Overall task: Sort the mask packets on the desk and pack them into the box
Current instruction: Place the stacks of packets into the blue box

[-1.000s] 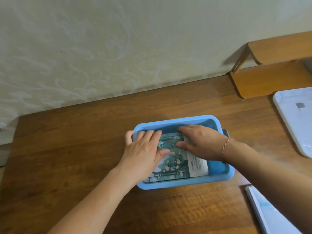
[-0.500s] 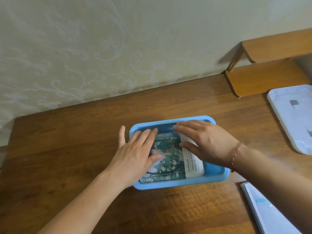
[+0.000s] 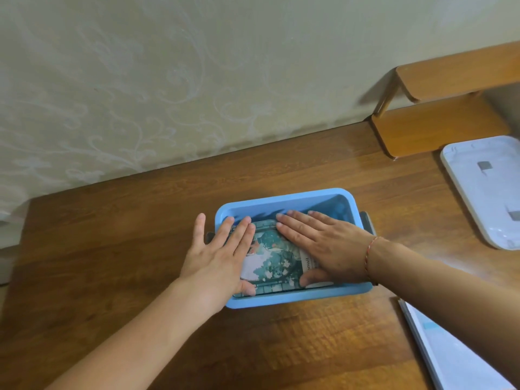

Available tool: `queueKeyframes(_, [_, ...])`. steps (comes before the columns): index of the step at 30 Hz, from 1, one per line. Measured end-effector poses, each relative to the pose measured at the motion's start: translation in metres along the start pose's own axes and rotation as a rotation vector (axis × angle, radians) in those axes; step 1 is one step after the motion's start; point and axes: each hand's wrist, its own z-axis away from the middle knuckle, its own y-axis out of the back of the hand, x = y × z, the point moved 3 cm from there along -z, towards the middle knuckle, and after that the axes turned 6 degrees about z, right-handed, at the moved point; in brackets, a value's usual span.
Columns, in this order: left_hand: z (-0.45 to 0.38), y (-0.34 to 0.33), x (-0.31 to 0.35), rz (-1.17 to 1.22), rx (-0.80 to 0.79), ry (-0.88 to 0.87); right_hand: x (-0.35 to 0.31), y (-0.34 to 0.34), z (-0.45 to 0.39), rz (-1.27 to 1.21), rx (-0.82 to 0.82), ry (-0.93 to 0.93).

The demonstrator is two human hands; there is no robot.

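Both hands have flattened out since a second ago: left hand (image 3: pixel 222 257) and right hand (image 3: pixel 323 243) press, fingers straight, on the mask packet (image 3: pixel 274 258) lying inside the blue box (image 3: pixel 284 199) mid-desk. Looks like packing-down; next up, probably the lid (image 3: pixel 489 187) at the right edge.

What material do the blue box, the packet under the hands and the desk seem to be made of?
Box: probably moulded plastic, with a smooth, even blue, rounded rim. Packet: likely glossy printed foil or plastic film, with a slight sheen; I cannot tell which. Desk: wood or wood-look laminate, with brown grain lines and a semi-gloss shine.
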Motion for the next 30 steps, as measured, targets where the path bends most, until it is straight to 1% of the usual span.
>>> queueKeyframes(4, [0.007, 0.001, -0.008, 0.083, 0.008, -0.035, 0.003, 0.004, 0.002, 0.013, 0.016, -0.016])
queueKeyframes(5, [0.012, 0.002, -0.012, 0.125, 0.01, -0.043, 0.002, 0.008, 0.004, -0.021, 0.022, -0.025])
queueKeyframes(7, [0.026, 0.007, -0.017, 0.254, 0.047, -0.064, 0.001, 0.024, 0.017, -0.194, 0.075, -0.065])
queueKeyframes(8, [0.033, 0.009, -0.017, 0.311, 0.113, -0.096, 0.002, 0.034, 0.03, -0.329, 0.154, -0.121])
queueKeyframes(9, [0.042, 0.012, -0.013, 0.357, 0.24, -0.146, 0.002, 0.044, 0.048, -0.472, 0.287, -0.211])
queueKeyframes(10, [0.051, 0.018, -0.005, 0.395, 0.414, -0.23, 0.004, 0.049, 0.071, -0.586, 0.462, -0.326])
queueKeyframes(11, [0.059, 0.024, 0.008, 0.46, 0.557, -0.327, 0.004, 0.05, 0.096, -0.666, 0.638, -0.458])
queueKeyframes(12, [0.064, 0.027, 0.024, 0.571, 0.648, -0.467, 0.003, 0.045, 0.124, -0.722, 0.773, -0.616])
queueKeyframes(13, [0.065, 0.027, 0.041, 0.651, 0.683, -0.615, 0.001, 0.033, 0.149, -0.774, 0.847, -0.805])
queueKeyframes(14, [0.064, 0.026, 0.065, 0.684, 0.663, -0.75, -0.002, 0.015, 0.175, -0.814, 0.88, -1.01])
queueKeyframes(15, [0.058, 0.023, 0.089, 0.69, 0.595, -0.858, -0.008, -0.008, 0.199, -0.865, 0.886, -1.213])
queueKeyframes(16, [0.05, 0.022, 0.115, 0.683, 0.511, -0.925, -0.017, -0.034, 0.225, -0.919, 0.872, -1.401])
queueKeyframes(17, [0.039, 0.018, 0.14, 0.68, 0.419, -0.953, -0.028, -0.058, 0.25, -0.97, 0.852, -1.573])
queueKeyframes(18, [0.025, 0.013, 0.163, 0.679, 0.315, -0.943, -0.041, -0.083, 0.272, -1.028, 0.827, -1.719])
queueKeyframes(19, [0.011, 0.008, 0.185, 0.666, 0.225, -0.91, -0.055, -0.1, 0.288, -1.081, 0.794, -1.846])
queueKeyframes(20, [-0.003, 0.003, 0.205, 0.635, 0.164, -0.874, -0.069, -0.116, 0.3, -1.122, 0.774, -1.93])
queueKeyframes(22, [-0.028, -0.003, 0.238, 0.588, 0.132, -0.798, -0.092, -0.136, 0.312, -1.194, 0.774, -2.037])
queueKeyframes(24, [-0.05, -0.005, 0.262, 0.666, 0.11, -0.678, -0.106, -0.153, 0.313, -1.308, 0.711, -2.131])
queueKeyframes(25, [-0.06, -0.006, 0.272, 0.734, 0.074, -0.603, -0.11, -0.159, 0.31, -1.441, 0.7, -2.152])
queueKeyframes(26, [-0.068, -0.007, 0.281, 0.796, 0.033, -0.536, -0.113, -0.165, 0.304, -1.646, 0.729, -2.12])
queueKeyframes(28, [-0.079, -0.007, 0.296, 0.865, -0.021, -0.437, -0.118, -0.17, 0.292, -2.05, 0.829, -1.985])
queueKeyframes(30, [-0.084, -0.005, 0.305, 0.922, -0.033, -0.363, -0.12, -0.176, 0.286, -2.175, 0.867, -1.961])
